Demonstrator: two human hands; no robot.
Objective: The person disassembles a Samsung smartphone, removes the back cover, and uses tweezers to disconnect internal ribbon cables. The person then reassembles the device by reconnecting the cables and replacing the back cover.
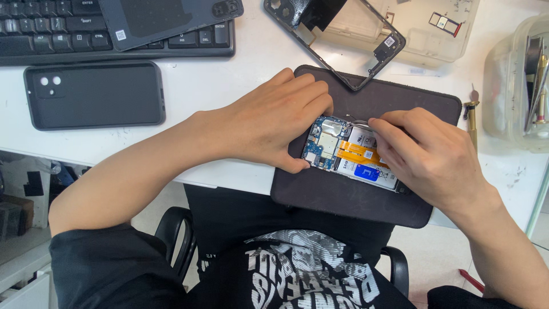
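My right hand [426, 151] pinched something small with narrow fingers [384, 127] at the top edge of the opened phone [349, 151]; what, I could not tell. My left hand [269, 120] clamped the phone's camera end on the dark mat [343, 200]. The back was already off, board, orange flex and battery bare and still seated. The mat overhung the surface [229, 86] toward me; the empty frame [366, 51], phone case [94, 94] and screwdriver [472, 117] crowded the far side.
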